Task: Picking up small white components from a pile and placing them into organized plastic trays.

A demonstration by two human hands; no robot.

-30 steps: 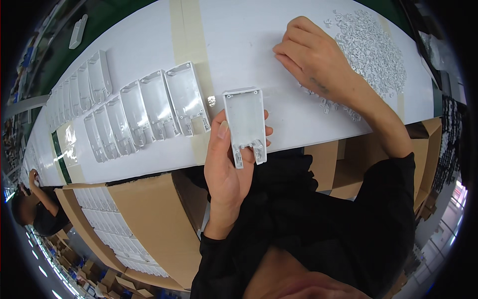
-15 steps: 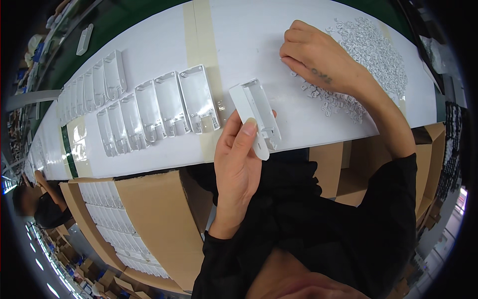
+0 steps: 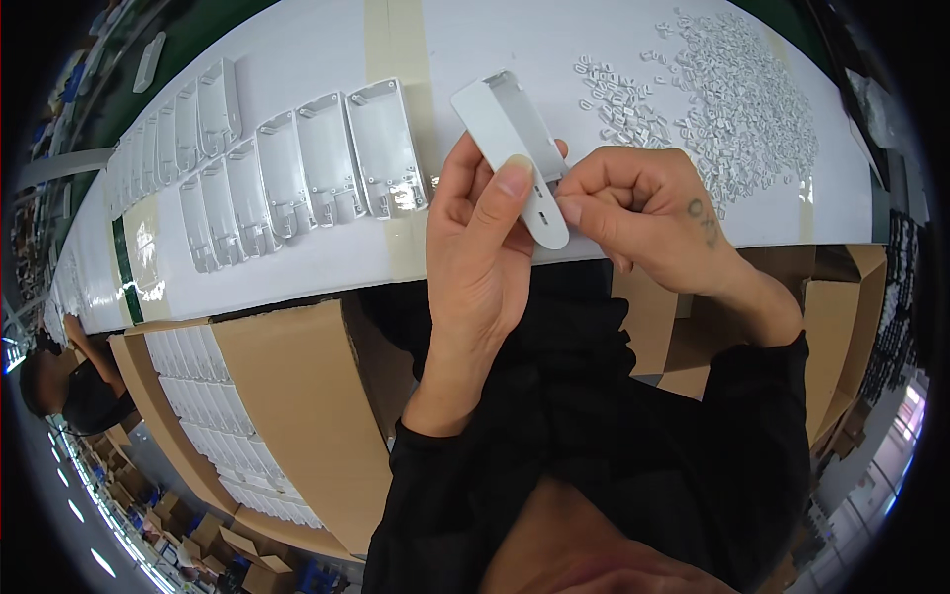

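Note:
My left hand [image 3: 487,223] is closed round a white plastic housing [image 3: 507,124], a long shallow shell tilted so its slotted rounded end points toward me. Its thumb presses on the housing's side wall. My right hand [image 3: 643,213] is at the housing's lower right edge, thumb and forefinger pinched together. Whatever sits between those fingertips is hidden or too small to make out. Beyond my right hand lie a small cluster of tiny white plastic pieces [image 3: 625,111] and a bigger heap of the same pieces [image 3: 742,99].
Two rows of open white housings [image 3: 329,158] stand on the white table [image 3: 485,35] at the left. A cardboard box [image 3: 287,396] with stacked white housings is below the table's near edge; other cartons [image 3: 831,337] stand at right. Another person [image 3: 79,381] works at far left.
My right hand has come from beside the small pieces back to the housing, fingers pinched at its edge. My left hand has turned the housing so its slotted side shows more.

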